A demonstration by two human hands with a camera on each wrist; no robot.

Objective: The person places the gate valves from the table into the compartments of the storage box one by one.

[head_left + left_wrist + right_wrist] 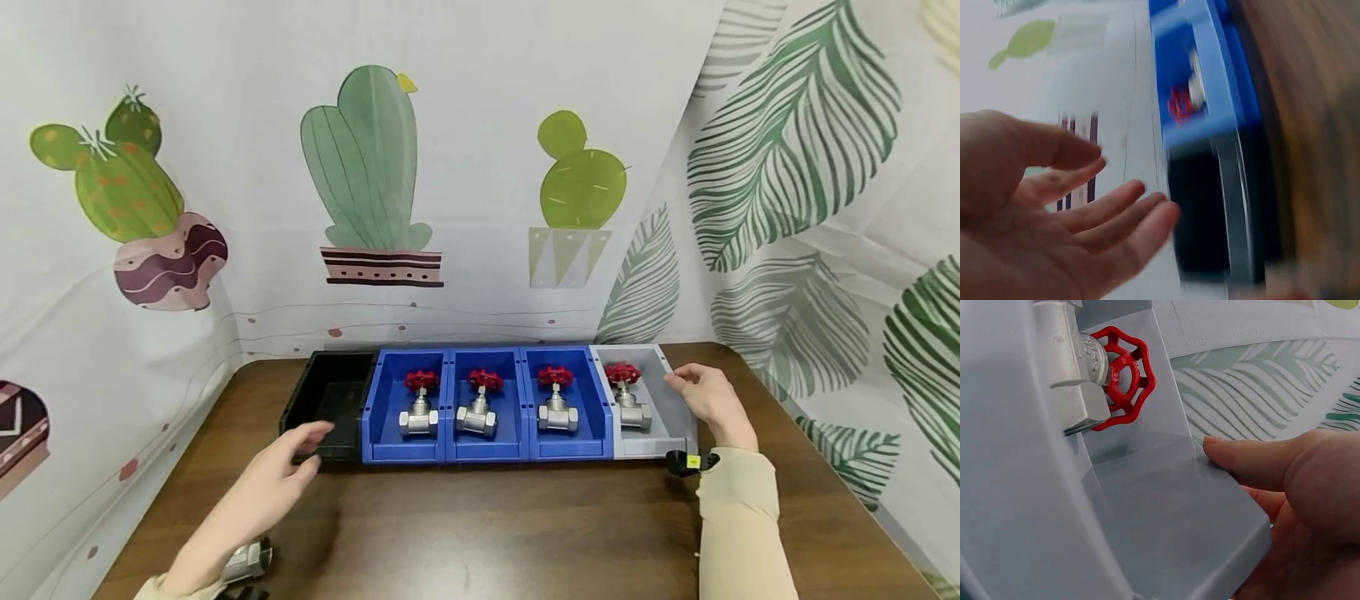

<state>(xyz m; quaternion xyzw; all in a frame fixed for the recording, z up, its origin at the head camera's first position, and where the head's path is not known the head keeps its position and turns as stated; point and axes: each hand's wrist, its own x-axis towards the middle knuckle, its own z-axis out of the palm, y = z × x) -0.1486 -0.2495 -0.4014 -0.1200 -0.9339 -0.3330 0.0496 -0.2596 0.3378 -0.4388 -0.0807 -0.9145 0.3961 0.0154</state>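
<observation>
My right hand (708,400) is at the right wall of the grey bin (1160,500). Its thumb lies at the wall's top edge and the other fingers are outside, gripping that wall. A gate valve with a red handwheel (1127,378) lies inside this bin. My left hand (273,471) hovers in front of the black bin (330,450), fingers apart and holding nothing. In the left wrist view, the left hand's palm (1029,250) shows with relaxed fingers, apart from the black bin (1200,212). Another metal valve (251,560) lies on the table, partly hidden by the left forearm.
Three blue bins (487,450) stand in a row between the black and grey ones, each with a red-handled valve (557,414). The wooden table (480,525) extends in front. A patterned cloth (480,167) hangs behind the bins and along both sides.
</observation>
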